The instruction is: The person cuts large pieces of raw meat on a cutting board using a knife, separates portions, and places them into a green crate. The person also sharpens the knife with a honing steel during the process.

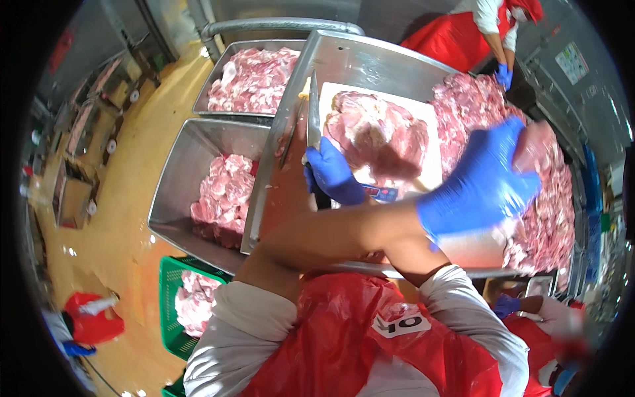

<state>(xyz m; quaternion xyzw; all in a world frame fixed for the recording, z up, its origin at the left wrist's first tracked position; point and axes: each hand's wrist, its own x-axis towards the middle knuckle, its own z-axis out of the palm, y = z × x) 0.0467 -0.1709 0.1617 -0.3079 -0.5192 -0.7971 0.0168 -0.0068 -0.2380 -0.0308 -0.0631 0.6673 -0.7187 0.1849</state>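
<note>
My arms cross over a steel work tray (383, 71). My left hand (483, 175), in a blue glove and smeared by motion, reaches across to the right, closed on a pink piece of meat (532, 142) over a heap of cut meat (549, 212). My right hand (331, 172), also gloved, is crossed to the left and grips a long upright knife (315, 112) by its dark handle. Beside it, slabs of raw meat (370, 132) lie on a white board (426, 122). A blue device (380, 193) shows at the board's near edge, partly hidden by my forearm.
Steel bins of meat (248, 76) (172, 185) and a green crate (172, 298) of meat stand at left. Trolleys (76, 192) line the far side of the floor. Co-workers in red aprons appear at top right (440, 43), lower left (92, 317) and lower right (536, 334).
</note>
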